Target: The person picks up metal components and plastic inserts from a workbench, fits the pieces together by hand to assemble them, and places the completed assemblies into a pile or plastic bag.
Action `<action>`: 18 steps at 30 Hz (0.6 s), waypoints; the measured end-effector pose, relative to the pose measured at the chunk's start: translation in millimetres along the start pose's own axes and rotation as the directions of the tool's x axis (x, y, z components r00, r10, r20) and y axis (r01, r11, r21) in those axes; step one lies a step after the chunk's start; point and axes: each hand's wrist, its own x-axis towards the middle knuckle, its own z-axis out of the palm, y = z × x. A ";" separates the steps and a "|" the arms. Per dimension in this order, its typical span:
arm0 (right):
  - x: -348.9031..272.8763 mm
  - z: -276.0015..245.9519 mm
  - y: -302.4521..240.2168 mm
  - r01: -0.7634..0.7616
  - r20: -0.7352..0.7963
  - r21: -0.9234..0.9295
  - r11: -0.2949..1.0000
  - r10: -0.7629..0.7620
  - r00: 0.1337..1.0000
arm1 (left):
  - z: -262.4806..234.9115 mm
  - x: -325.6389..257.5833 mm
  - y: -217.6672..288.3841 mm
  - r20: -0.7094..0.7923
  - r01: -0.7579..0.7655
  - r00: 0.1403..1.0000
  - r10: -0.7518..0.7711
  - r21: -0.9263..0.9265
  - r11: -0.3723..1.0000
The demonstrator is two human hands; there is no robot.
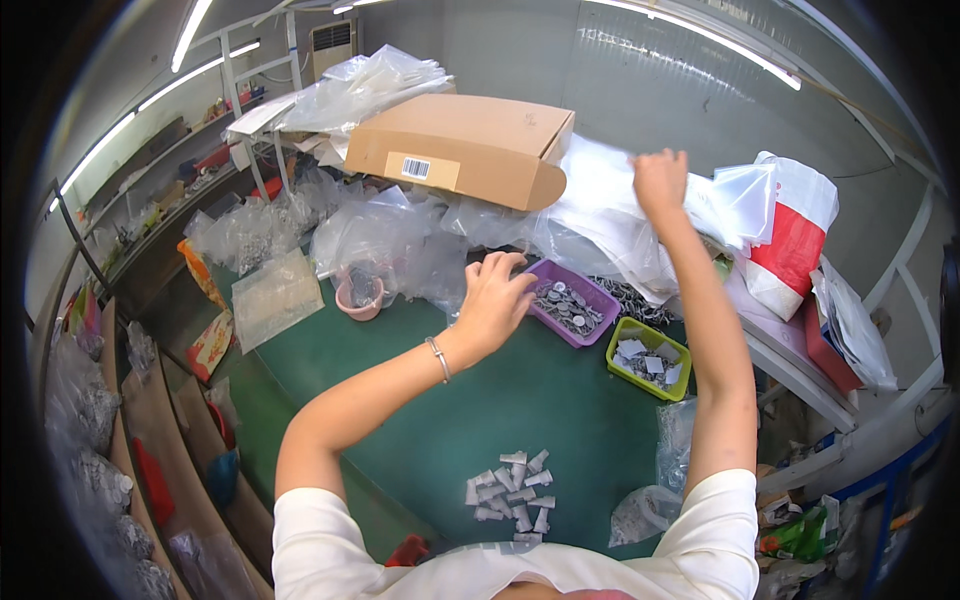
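My left hand [492, 310] hovers over the table by the left end of a purple plastic basket [607, 322], its fingers bent and apart with nothing in them. The basket holds round grey metal pieces. Raised at the back right, my right hand [661, 185] has its fingers curled closed beside a stack of clear plastic bags [603, 195]; what it grips, if anything, is hidden. A lime-green basket [618, 376] with metal pieces and white squares stands right of the purple one. Several small grey tapered pieces [515, 494] lie loose close to my body.
A cardboard box [460, 130] rests on the raised shelf at the back. On the green table [400, 400] are a pink cup [360, 303], heaped plastic bags [375, 240] and dark metal parts [640, 302]. A red-and-white sack [790, 235] stands at right; shelving [165, 430] runs along the left.
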 end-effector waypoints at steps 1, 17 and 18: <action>3.1 -4.6 5.8 -0.085 -0.081 0.075 0.994 0.091 0.993 | -2.8 -4.5 -1.3 0.008 0.006 1.000 -0.006 -0.018 1.000; -17.7 -24.4 49.9 -0.058 -0.281 0.656 0.753 0.315 0.906 | 14.0 17.3 35.1 0.050 -0.026 0.998 0.029 -0.068 0.997; -25.5 -22.6 44.0 0.042 -0.341 0.527 0.849 0.166 0.925 | 20.2 26.1 36.2 0.060 -0.066 0.996 0.067 -0.019 0.998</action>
